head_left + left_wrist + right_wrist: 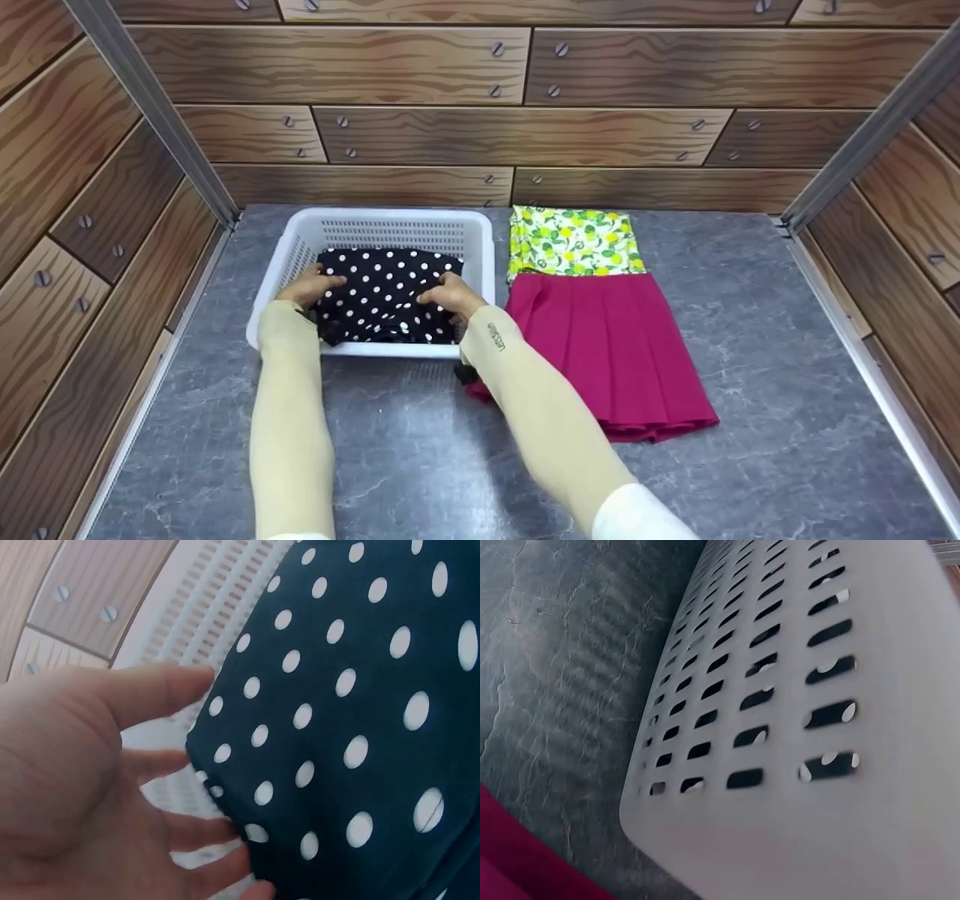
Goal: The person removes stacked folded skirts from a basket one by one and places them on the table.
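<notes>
A folded black cloth garment (pixel 390 289) with white polka dots lies inside a white perforated plastic basket (pixel 484 262). At the garment's left edge is my left hand (pixel 309 287); in the left wrist view the fingers of this hand (pixel 82 780) are spread and fairly straight, with some fingertips against the cloth's edge. My right hand (pixel 455 295) is at the garment's right side, thumb extended over the cloth, its other fingers mostly hidden. The right wrist view shows only the basket's outer wall (pixel 780 840), with dotted cloth behind its slots, and no hand.
Right of the basket lies a dark pink pleated skirt (pixel 600 352), partly behind my right forearm. Beyond it is a folded yellow-green lemon-print cloth (pixel 577 240). Wood-patterned walls (pixel 420 135) border the grey marbled surface (pixel 405 450) at the back and sides.
</notes>
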Motion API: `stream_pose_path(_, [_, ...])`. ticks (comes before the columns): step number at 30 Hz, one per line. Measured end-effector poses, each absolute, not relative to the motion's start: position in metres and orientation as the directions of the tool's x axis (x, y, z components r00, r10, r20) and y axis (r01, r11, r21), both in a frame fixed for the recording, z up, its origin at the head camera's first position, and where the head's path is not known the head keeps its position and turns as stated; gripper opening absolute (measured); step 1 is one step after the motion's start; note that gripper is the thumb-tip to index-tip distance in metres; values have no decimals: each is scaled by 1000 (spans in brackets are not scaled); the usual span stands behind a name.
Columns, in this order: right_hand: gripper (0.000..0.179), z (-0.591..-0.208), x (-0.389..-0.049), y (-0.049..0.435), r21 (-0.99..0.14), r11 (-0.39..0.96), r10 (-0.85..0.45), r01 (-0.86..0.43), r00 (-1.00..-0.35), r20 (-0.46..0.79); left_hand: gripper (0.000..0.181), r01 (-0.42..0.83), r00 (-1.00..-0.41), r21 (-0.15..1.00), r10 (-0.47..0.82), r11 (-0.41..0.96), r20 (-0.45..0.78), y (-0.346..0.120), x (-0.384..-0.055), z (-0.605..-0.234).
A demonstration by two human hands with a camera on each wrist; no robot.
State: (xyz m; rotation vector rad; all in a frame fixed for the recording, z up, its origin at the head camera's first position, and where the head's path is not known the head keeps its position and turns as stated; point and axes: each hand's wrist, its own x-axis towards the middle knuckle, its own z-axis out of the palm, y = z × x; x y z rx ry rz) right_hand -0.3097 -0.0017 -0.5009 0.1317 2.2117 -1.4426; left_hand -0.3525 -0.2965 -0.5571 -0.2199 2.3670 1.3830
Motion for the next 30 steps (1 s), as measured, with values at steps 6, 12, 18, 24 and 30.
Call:
stream_pose_path(6, [62,-507,-310,-1,-863,435,-195,259,-908,-371,96,-351,-920,782,-33,516,-391,-300,-379,-593])
stream_pose_path(12, [66,-510,-310,-1,-893,342,-139,294,-924,-357,78,-375,-924,782,-133,498,-358,-268,-352,-543])
stream_pose_path(18, [68,-512,-315,0,-899,326,-155,291,-922,-355,86,-315,-948,801,-134,508,-288,-275,-365,-563])
stream_pose_path(24, [66,-509,-315,1,-898,307,-182,316,-906,-381,83,-326,-941,804,-87,496,-328,-289,-384,-591])
stream_pose_path(30, [66,-510,-315,1,-895,313,-187,317,-904,-385,74,-299,-951,871,-50,390,-305,-317,-410,-648])
